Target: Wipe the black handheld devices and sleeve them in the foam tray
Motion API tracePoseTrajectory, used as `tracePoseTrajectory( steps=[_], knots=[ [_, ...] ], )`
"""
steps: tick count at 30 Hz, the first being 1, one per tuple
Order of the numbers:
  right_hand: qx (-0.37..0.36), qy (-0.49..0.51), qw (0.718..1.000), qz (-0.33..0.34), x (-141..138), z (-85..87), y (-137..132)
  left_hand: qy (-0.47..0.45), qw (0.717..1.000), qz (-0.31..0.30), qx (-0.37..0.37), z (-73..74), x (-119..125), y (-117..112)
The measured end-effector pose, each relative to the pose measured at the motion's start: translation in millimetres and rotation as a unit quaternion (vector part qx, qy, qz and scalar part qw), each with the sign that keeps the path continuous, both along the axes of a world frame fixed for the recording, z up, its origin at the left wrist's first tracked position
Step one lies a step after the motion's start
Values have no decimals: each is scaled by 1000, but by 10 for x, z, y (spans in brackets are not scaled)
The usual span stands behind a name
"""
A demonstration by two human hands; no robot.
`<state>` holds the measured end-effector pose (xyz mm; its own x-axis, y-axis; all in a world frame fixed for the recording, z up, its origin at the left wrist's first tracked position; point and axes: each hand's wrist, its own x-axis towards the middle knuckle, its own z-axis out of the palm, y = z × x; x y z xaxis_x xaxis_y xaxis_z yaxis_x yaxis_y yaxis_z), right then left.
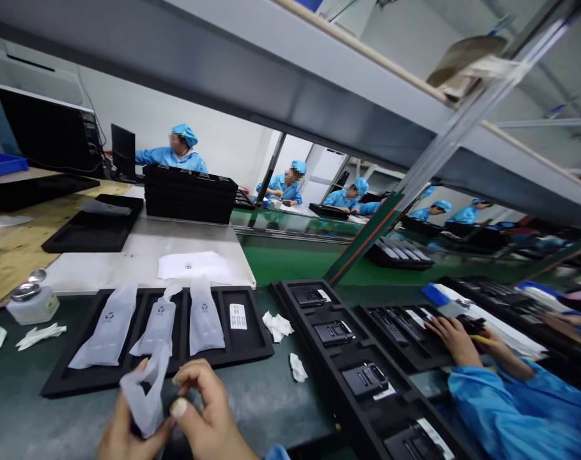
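Note:
At the bottom edge my left hand (120, 431) and my right hand (206, 412) together pinch a translucent plastic bag (146, 393), held upright between them with their fingers closed on it. Just beyond the hands lies a black foam tray (245, 348) with three more bagged pieces (108, 326) lying in its slots and a white label (238, 315) in the right slot. What is inside my bag I cannot make out.
Long black trays of small black devices (333, 332) run to the right, where a co-worker's hand (456, 338) in a blue sleeve rests. White crumpled wipes (277, 324) lie about. A dispenser bottle (31, 300) stands left. Stacked black trays (189, 191) sit behind.

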<state>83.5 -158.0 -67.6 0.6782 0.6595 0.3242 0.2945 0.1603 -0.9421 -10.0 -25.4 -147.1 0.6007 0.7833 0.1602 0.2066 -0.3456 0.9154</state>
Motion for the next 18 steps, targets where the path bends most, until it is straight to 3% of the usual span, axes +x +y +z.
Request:
tracePoseTrajectory(
  steps=[2, 4, 6, 9, 12, 14, 18],
  knots=[
    [-31, -2, 999, -10, -5, -452, -123, 35, 999, 6, -31, 152, 213, -3],
    [-50, 17, 998, -19, 6, -818, -231, 33, 997, -37, -60, 328, 467, -69],
    [-89, 54, 991, -89, 81, -982, -315, -9, 990, -112, -86, 474, 727, -203],
    [-91, 163, 977, -99, 367, -830, -410, -69, 970, -203, -115, 563, 1028, -400],
    [-41, 255, 964, -66, 796, -536, -492, -65, 973, -212, -68, 531, 1125, -324],
    [-69, 271, 955, -98, 1089, -450, -532, -44, 984, -170, 1, 488, 1049, -53],
    [-186, 244, 942, -139, 1514, -509, -546, 1, 990, -51, 132, 422, 684, 650]
  ],
)
